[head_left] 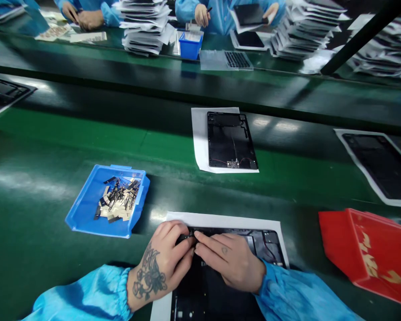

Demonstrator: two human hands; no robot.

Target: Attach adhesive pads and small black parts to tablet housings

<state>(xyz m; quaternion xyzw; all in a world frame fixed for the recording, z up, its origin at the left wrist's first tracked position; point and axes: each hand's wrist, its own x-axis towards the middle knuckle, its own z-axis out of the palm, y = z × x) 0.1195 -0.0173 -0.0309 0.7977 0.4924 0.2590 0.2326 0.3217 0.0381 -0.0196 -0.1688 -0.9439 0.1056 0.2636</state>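
A black tablet back housing (217, 294), its inner side up, lies on a white sheet (227, 220) right in front of me. My left hand (169, 256) is closed at the housing's top edge, thumb and fingers pinched over a tiny dark piece that I cannot make out. Beside it, my right hand (225, 258) reaches in from the right with its fingers bunched, the tips pressing at the same spot and meeting the left fingertips. To the left stands a blue bin (83, 209) of small parts with black wires and cream backing (120, 200).
A red bin (387, 267) with cream scraps stands at right. Farther off, another tablet housing (230, 138) lies on paper, with one more at right (381, 165). Across the bench, co-workers in blue sleeves handle parts among paper stacks (145, 26) and a small blue box (190, 44).
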